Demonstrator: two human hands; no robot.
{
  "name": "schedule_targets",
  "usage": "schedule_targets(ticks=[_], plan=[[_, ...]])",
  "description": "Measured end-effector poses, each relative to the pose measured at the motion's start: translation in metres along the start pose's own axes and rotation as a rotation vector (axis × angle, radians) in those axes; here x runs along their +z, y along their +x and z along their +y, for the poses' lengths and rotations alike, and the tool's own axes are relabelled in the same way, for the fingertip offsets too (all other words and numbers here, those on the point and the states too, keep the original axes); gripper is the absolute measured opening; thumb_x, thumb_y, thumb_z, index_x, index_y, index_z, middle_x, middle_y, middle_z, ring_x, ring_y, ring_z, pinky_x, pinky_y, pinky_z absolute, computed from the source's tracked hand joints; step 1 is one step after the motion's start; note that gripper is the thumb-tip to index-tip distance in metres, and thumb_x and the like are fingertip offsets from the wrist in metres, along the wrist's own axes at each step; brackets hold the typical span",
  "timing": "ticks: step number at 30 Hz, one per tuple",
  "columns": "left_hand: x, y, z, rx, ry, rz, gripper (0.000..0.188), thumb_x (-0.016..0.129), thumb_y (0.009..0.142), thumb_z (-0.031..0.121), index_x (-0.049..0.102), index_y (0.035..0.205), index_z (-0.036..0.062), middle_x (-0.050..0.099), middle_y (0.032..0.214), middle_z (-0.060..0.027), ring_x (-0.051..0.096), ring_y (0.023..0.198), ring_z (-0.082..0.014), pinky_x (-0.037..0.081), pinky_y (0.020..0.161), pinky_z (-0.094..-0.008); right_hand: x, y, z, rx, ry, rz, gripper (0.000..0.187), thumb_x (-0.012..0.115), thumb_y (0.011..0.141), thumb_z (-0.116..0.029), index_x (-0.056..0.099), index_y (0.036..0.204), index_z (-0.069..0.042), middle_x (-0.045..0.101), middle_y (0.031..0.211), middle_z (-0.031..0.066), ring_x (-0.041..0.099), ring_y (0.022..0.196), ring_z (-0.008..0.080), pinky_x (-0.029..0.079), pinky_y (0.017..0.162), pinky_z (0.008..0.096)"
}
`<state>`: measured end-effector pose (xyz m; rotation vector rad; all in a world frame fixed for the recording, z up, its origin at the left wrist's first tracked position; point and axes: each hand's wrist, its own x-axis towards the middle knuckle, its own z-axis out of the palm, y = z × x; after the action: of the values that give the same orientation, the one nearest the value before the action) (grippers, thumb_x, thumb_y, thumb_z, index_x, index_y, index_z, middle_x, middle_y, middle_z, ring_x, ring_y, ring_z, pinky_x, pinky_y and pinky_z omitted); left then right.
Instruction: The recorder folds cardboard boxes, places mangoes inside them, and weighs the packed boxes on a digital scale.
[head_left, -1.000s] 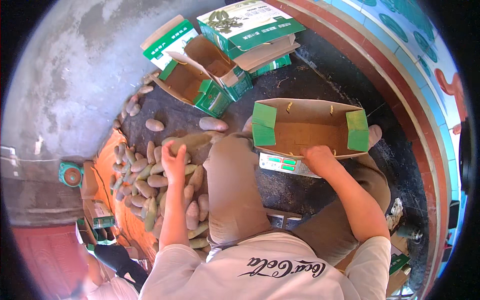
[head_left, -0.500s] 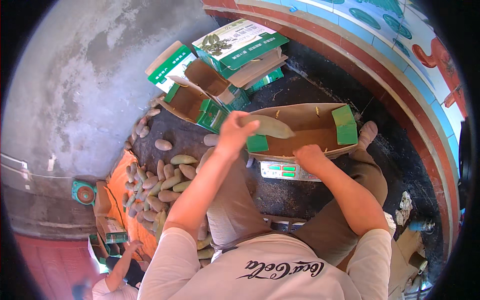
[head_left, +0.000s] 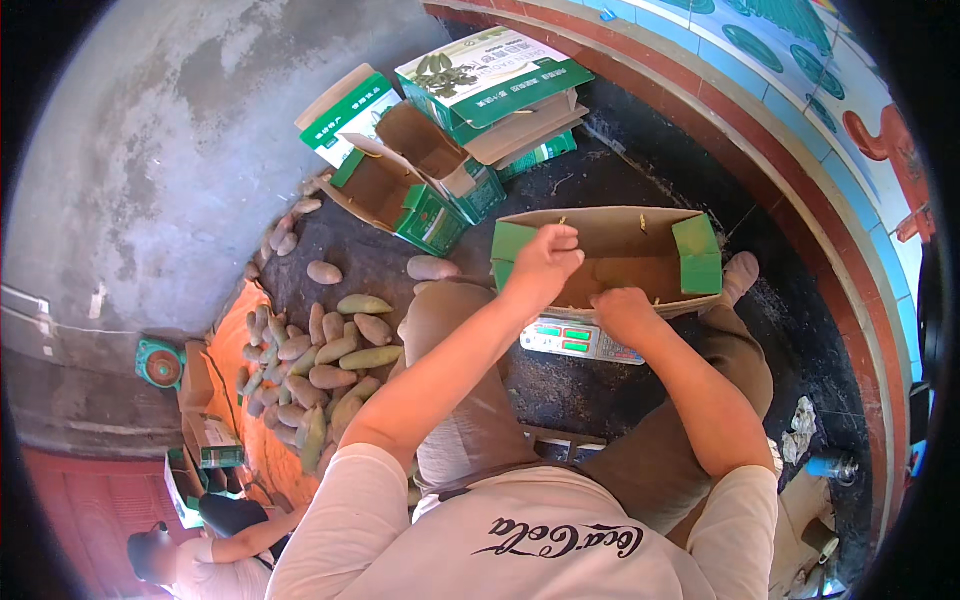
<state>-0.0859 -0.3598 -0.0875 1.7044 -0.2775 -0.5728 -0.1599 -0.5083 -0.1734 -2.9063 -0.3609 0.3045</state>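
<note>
An open cardboard box (head_left: 610, 222) with green end flaps stands in front of me on a digital scale (head_left: 568, 338). Above the box's left end, my left hand (head_left: 545, 268) has its fingers loosely bent and thumb apart, and no radish shows in it. My right hand (head_left: 626, 312) is closed at the box's near rim, fingers curled over the edge. The bottom of the box is partly hidden by my hands. To my left lies a heap of green radishes (head_left: 330, 352), some lying singly apart from it.
Other green-and-white boxes (head_left: 490, 75) and open cartons (head_left: 385, 195) stand at the far left. An orange sheet (head_left: 232, 335) lies under part of the heap. Another person (head_left: 215, 550) sits at the lower left. A tiled ledge (head_left: 760, 130) curves along the right.
My left hand has moved right and down over the box, and the green radish it held is out of sight. My right hand stays at the near rim.
</note>
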Motion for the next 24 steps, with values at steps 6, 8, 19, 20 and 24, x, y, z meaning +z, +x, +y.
schedule_targets(ticks=[6, 8, 19, 20, 24], plan=[[-0.070, -0.043, 0.035, 0.408, -0.012, 0.290, 0.022, 0.055, 0.088, 0.005, 0.057, 0.110, 0.0042, 0.059, 0.110, -0.0060, 0.054, 0.104, -0.0151, 0.043, 0.090, -0.0306, -0.010, -0.006, -0.003, 0.026, 0.002, -0.061, 0.014, 0.056, 0.079, -0.015, 0.064, 0.086, -0.007, 0.065, 0.084, 0.0126, 0.063, 0.085, 0.0277, 0.050, 0.072, 0.0406], [-0.104, -0.056, 0.028, 0.367, -0.060, 0.446, 0.020, 0.053, 0.089, 0.006, 0.056, 0.109, 0.0036, 0.060, 0.110, -0.0066, 0.055, 0.106, -0.0164, 0.044, 0.088, -0.0309, -0.012, -0.008, -0.004, 0.021, 0.040, -0.029, 0.014, 0.057, 0.079, -0.017, 0.064, 0.085, -0.007, 0.065, 0.083, 0.0132, 0.063, 0.085, 0.0287, 0.050, 0.072, 0.0410], [-0.220, -0.137, -0.269, -0.344, 0.784, 0.419, 0.021, 0.058, 0.080, 0.018, 0.063, 0.098, 0.0059, 0.064, 0.088, -0.0150, 0.062, 0.085, -0.0325, 0.048, 0.077, -0.0368, -0.016, -0.002, -0.008, 0.038, 0.092, -0.051, 0.017, 0.060, 0.077, -0.019, 0.064, 0.086, -0.006, 0.065, 0.082, 0.0150, 0.062, 0.082, 0.0325, 0.049, 0.073, 0.0429], [-0.212, -0.147, -0.279, -0.329, 0.805, 0.338, 0.023, 0.055, 0.082, 0.018, 0.063, 0.098, 0.0037, 0.065, 0.077, -0.0166, 0.062, 0.076, -0.0343, 0.048, 0.072, -0.0371, -0.016, -0.005, -0.006, 0.046, 0.112, -0.040, 0.017, 0.061, 0.077, -0.019, 0.064, 0.088, -0.006, 0.065, 0.082, 0.0153, 0.062, 0.083, 0.0328, 0.049, 0.073, 0.0431], [-0.176, -0.168, -0.324, -0.667, 0.746, 0.039, 0.027, 0.059, 0.079, 0.026, 0.063, 0.102, 0.0120, 0.058, 0.113, -0.0145, 0.053, 0.110, -0.0284, 0.043, 0.093, -0.0379, -0.025, -0.014, -0.003, 0.115, 0.139, -0.073, 0.018, 0.061, 0.077, -0.018, 0.064, 0.092, -0.008, 0.064, 0.084, 0.0161, 0.062, 0.085, 0.0336, 0.048, 0.074, 0.0437]])
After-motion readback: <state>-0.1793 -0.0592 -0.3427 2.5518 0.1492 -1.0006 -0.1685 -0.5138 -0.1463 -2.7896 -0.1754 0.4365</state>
